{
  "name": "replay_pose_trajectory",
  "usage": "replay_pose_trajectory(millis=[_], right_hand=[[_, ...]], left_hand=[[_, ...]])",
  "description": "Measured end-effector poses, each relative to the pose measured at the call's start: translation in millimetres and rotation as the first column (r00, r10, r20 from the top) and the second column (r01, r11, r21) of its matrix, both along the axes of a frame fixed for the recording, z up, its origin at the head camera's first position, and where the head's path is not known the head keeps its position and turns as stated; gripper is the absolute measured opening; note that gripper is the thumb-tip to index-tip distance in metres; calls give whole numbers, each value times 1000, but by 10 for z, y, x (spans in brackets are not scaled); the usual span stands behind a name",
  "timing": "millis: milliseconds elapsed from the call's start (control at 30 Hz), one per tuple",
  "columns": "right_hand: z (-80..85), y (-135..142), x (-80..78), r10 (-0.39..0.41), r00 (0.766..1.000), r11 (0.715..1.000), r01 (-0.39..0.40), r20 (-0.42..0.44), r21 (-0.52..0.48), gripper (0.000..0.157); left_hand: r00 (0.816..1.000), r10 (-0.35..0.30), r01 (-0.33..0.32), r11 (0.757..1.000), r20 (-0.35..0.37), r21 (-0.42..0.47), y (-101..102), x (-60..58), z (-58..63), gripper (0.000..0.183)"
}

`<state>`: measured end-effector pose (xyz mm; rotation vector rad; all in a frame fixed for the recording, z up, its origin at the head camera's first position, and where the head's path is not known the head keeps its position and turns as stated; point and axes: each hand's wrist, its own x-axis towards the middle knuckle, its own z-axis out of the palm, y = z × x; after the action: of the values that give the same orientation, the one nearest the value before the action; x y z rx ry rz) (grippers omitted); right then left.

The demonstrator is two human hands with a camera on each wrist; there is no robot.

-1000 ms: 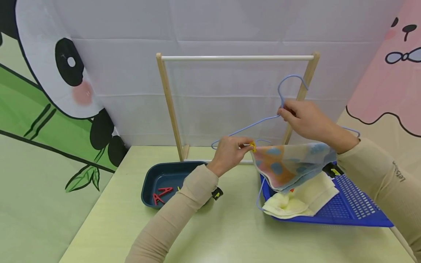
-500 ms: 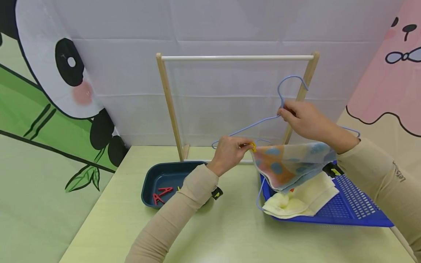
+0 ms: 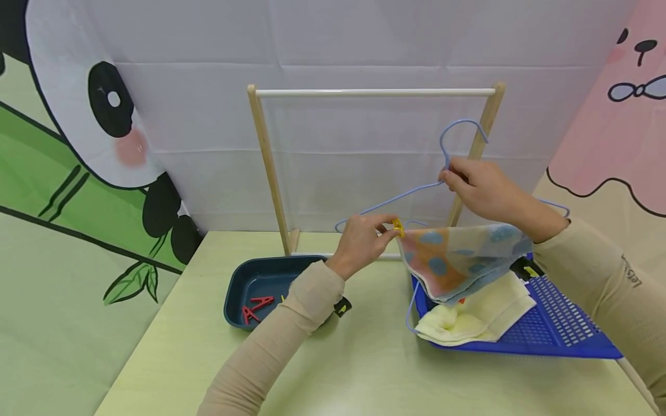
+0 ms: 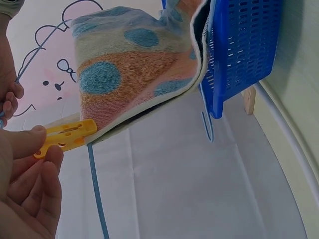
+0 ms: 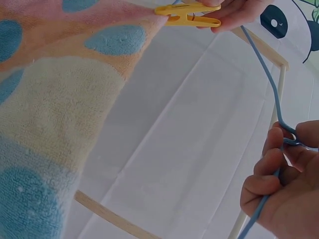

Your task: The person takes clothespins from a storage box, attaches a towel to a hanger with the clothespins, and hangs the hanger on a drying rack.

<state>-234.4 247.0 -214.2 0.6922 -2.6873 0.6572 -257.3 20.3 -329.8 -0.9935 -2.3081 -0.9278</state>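
Observation:
My right hand (image 3: 484,188) grips a blue wire hanger (image 3: 463,120) by its neck, just below the hook. From the hanger's lower bar hangs a folded towel (image 3: 447,254) with blue dots on orange, pink and cream. Between left thumb and fingers, my left hand (image 3: 364,245) pinches a yellow clothespin (image 4: 67,137). Its nose overlaps the towel's upper left corner, right by the hanger's bar (image 4: 97,186). In the right wrist view, the clothespin (image 5: 189,15) sits at the towel's tip.
Behind stands a wooden rack with a white rail (image 3: 374,92). A dark teal tub (image 3: 270,280) at left holds red clothespins (image 3: 262,301). Under the towel, a blue basket (image 3: 564,323) bears a pale yellow cloth (image 3: 484,315); part of another blue hanger (image 3: 407,315) sticks out beside it.
My left fingers have shifted slightly on the clothespin, and more of it shows. The right hand, hanger and towel stay practically still.

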Motion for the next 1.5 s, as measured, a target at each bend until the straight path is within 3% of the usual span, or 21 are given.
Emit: replay_pose_trajectory(millis=[133, 367, 533, 800, 967, 1100, 1333, 1500], right_hand=[[1, 2, 0, -8, 1000, 1000, 8, -5, -2, 29], [22, 0, -7, -18, 999, 1000, 19, 35, -23, 34], [45, 22, -36, -39, 997, 999, 41, 70, -21, 37], [106, 128, -109, -65, 994, 997, 68, 85, -26, 40], [129, 210, -147, -87, 988, 994, 95, 124, -56, 44], [139, 268, -171, -101, 977, 990, 116, 189, -74, 48], [120, 306, -210, -59, 959, 983, 105, 278, -152, 37], [88, 283, -223, -57, 953, 982, 107, 297, -156, 31]], left_hand=[[999, -7, 8, 1000, 42, -5, 2, -4, -4, 27], [999, -46, 46, 999, 18, -3, -13, -24, -4, 27], [998, -43, 44, 999, 47, -9, -30, -32, 1, 32], [995, -38, 37, 999, 96, 11, -197, -23, 19, 35], [992, -26, 35, 997, 122, -71, -398, -34, -38, 18], [980, -18, 51, 985, 200, -163, -597, -59, -88, 11], [937, 32, 80, 949, 349, -304, -945, -142, -165, 14], [922, 66, 97, 914, 380, -395, -1156, -206, -218, 10]])
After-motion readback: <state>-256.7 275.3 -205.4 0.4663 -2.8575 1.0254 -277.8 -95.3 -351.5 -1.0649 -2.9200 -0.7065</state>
